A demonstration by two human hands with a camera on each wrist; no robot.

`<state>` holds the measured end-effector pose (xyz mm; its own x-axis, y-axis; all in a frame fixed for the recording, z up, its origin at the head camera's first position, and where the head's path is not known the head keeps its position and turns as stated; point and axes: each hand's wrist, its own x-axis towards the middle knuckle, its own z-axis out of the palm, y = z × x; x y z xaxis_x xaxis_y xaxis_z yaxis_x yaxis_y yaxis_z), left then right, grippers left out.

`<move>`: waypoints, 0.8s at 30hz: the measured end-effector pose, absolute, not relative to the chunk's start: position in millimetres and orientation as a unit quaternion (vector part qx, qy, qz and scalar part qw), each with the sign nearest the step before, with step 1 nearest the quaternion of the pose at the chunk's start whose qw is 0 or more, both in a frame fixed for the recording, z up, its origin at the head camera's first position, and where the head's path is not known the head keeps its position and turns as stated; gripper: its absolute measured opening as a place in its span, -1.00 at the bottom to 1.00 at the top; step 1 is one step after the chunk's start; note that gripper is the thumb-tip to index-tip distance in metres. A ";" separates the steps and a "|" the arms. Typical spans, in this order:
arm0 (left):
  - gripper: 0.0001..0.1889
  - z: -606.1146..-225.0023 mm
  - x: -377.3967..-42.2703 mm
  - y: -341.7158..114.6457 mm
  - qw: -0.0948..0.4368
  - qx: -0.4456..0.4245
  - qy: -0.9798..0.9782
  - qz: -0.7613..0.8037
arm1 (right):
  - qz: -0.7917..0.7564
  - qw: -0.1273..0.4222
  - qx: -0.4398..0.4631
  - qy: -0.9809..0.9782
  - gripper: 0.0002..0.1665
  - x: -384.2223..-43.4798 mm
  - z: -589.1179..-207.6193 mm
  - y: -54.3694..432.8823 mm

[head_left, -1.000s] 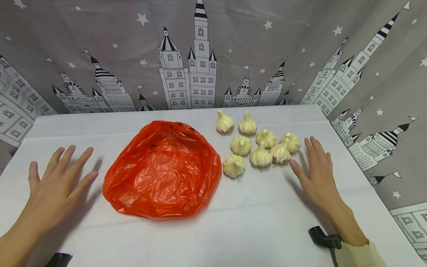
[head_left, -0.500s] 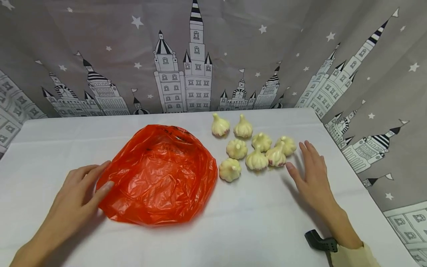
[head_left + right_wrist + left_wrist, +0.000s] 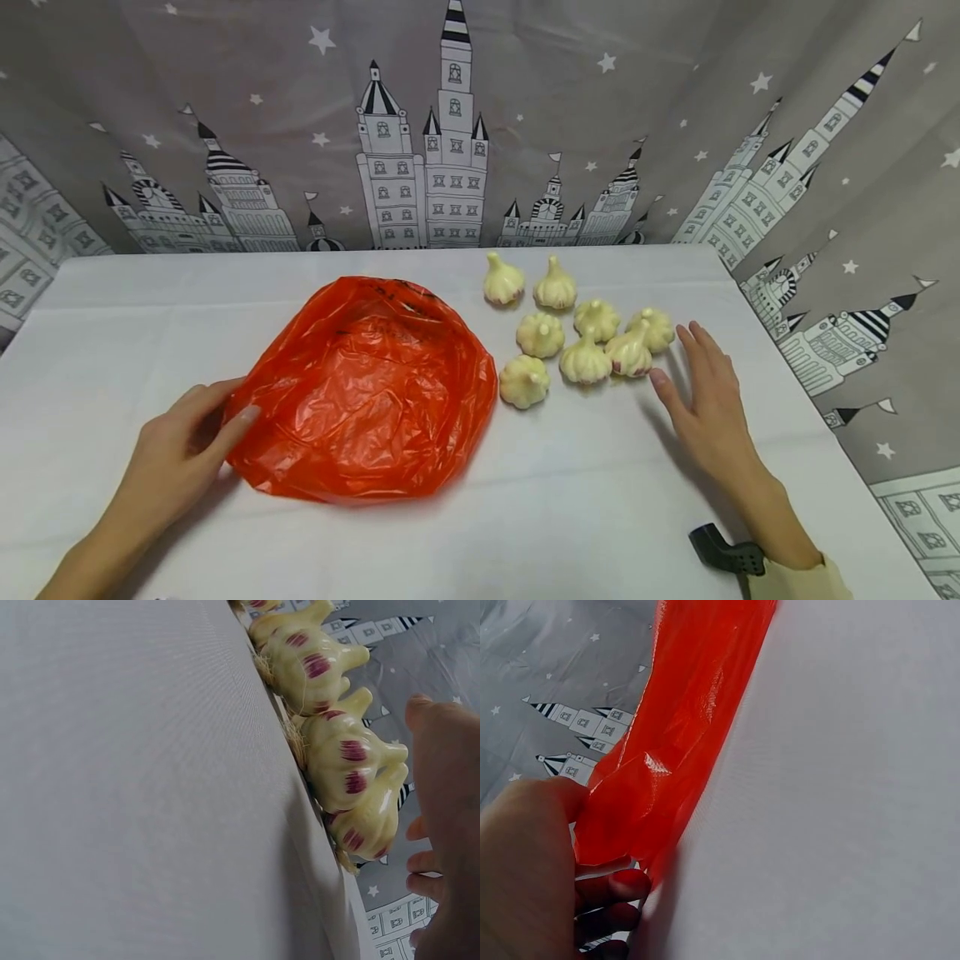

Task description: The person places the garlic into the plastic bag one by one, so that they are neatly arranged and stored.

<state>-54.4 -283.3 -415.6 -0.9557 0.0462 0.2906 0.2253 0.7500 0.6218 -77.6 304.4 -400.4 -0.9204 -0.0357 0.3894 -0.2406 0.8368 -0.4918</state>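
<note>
Left of the red bag [image 3: 360, 408], the left forearm slanted up and inward, its left hand [image 3: 176, 446] reaching the bag's left edge. Right of the bag, beyond the eight garlic bulbs [image 3: 585, 362], the right forearm, with a black strap [image 3: 738, 557] and a pale sleeve [image 3: 798, 579], leaned up and leftward toward the right hand [image 3: 705, 400]. White cloth [image 3: 525, 533] stretched left of the bag and in front of it; behind the bag it ran to a far edge along a gray castle-print backdrop [image 3: 300, 50], and to the bag's right its side edge slanted past the right hand. The left thumb lay over the bag's rim, fingers beneath, pinching the plastic. The right hand was empty, fingers extended and thumb spread wide, just beside the bulbs farthest right of the bag.
</note>
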 end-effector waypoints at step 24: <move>-0.71 -420.2 -57.2 -287.9 0.128 -0.069 -0.908 -0.392 | 0.339 0.280 0.012 -0.898 -0.50 -85.5 -397.9 287.5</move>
